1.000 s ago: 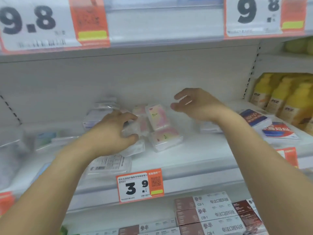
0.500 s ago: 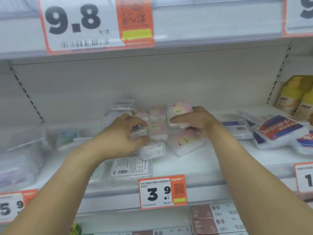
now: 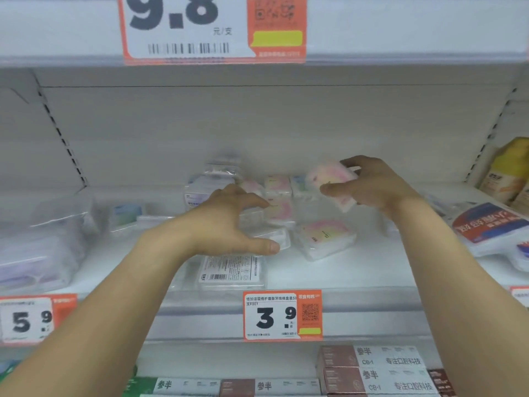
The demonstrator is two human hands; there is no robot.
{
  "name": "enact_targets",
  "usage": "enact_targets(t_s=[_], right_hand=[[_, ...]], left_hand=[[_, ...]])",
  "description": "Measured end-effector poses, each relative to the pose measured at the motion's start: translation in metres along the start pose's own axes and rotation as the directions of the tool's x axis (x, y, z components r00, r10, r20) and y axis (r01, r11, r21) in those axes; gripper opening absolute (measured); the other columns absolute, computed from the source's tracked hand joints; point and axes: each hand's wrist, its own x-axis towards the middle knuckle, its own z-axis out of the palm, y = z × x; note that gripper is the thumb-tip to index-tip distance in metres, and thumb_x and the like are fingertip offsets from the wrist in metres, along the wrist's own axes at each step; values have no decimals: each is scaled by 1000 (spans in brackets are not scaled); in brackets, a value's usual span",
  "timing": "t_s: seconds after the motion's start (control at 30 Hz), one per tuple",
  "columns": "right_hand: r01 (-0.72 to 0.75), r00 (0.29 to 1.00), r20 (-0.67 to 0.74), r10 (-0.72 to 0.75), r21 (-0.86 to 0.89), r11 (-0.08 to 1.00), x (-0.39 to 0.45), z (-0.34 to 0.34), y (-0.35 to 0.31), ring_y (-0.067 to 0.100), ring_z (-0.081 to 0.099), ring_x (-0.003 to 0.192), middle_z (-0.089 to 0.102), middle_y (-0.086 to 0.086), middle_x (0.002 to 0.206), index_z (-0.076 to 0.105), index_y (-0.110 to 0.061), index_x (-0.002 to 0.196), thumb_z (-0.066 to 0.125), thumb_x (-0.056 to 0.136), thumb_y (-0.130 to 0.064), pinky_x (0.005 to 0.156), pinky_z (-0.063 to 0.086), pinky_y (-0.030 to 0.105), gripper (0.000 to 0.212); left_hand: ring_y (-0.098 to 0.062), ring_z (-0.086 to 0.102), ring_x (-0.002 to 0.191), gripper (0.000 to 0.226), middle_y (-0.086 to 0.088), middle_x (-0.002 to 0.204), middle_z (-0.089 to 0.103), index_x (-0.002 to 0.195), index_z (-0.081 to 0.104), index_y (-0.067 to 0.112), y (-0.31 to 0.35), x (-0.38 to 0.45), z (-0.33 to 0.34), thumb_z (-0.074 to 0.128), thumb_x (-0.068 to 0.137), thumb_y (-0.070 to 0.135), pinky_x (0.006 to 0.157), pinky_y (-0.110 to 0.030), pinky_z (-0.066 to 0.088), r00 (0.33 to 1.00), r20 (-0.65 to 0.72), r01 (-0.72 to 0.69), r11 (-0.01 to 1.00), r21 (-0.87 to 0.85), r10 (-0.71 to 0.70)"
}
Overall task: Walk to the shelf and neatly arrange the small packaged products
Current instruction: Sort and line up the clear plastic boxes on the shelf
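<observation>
Several small clear boxes with pink and yellow labels lie loosely on the white shelf (image 3: 357,270). My right hand (image 3: 372,187) holds one pink-labelled box (image 3: 332,179) lifted and tilted above the pile. My left hand (image 3: 229,224) is curled around a clear box (image 3: 274,239) at the pile's left side, thumb at its front edge. Another pink box (image 3: 326,236) lies flat to the right of it. More stand behind (image 3: 277,184). A flat clear pack with a barcode (image 3: 229,272) lies near the shelf's front, below my left wrist.
Clear packs (image 3: 37,247) fill the shelf's left end. Blue and red packs (image 3: 492,227) and yellow bottles (image 3: 509,170) sit at the right. A 3.9 price tag (image 3: 282,315) hangs on the shelf edge. Boxed products (image 3: 372,368) fill the shelf below.
My right hand has picked up a pink-labelled box from the pile and lifted it up and to the right. My left hand stays on the clear box. The view has shifted left.
</observation>
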Motion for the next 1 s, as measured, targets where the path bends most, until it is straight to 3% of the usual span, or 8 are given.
enact_targets(t_s=[0.2,0.33,0.43,0.6,0.67,0.77,0.83,1.0], right_hand=[[255,959,163,-231,-145,956,3,27,6,13,55,120,58,-7,130,58,-27,133,88,67,-31,94,44,27,73],[286,951,217,-222,-333,899,6,25,1,16,46,131,48,-5,144,48,-28,143,76,82,-33,94,35,24,67],[254,958,241,-155,-461,850,-1,23,-13,17,38,137,39,-4,149,42,-32,145,72,84,-43,93,32,26,70],[494,869,198,-454,-273,826,-34,50,-56,8,51,122,57,-9,129,58,-35,127,73,80,-52,99,38,23,52],[523,843,291,-452,-247,816,-47,71,-72,5,46,128,55,-16,134,57,-42,126,71,74,-64,115,30,37,59],[519,834,476,-277,-509,686,-54,99,-82,9,16,148,34,-14,154,37,-48,141,64,65,-80,118,-2,60,87],[460,847,515,-135,-580,672,-55,99,-86,9,9,150,31,-12,156,34,-47,144,64,63,-82,119,10,54,93],[385,910,395,-123,-697,605,-47,75,-128,18,53,120,56,-7,131,55,-30,134,67,80,-62,99,44,33,64]], left_hand=[[-9,40,132,103,17,149,33,145,29,42,-19,-6,-17,85,60,51,99,-22,33,996,45,78,997,24,-79],[-6,37,130,108,17,152,29,145,27,44,-43,-14,-34,88,56,47,102,-23,31,987,78,136,990,42,-139],[-15,35,137,120,15,153,29,144,24,50,-68,-22,-46,84,42,68,111,-34,32,954,151,242,962,130,-260],[-12,41,130,96,15,143,41,133,41,49,-93,-33,-47,83,48,64,105,-29,34,943,165,273,955,113,-289],[-10,44,123,84,17,135,46,126,48,48,-98,-35,-47,84,51,61,97,-26,35,958,119,252,964,86,-262],[-8,52,117,81,21,127,53,123,53,47,-106,-40,-49,87,50,61,97,-27,40,969,64,239,971,3,-239],[-8,52,117,83,20,129,52,127,50,46,-108,-42,-48,86,54,59,99,-26,40,975,28,222,975,-20,-222],[-10,42,123,95,10,132,41,140,31,51,-109,-44,-35,84,62,54,103,-26,38,989,14,149,988,-31,-149]])
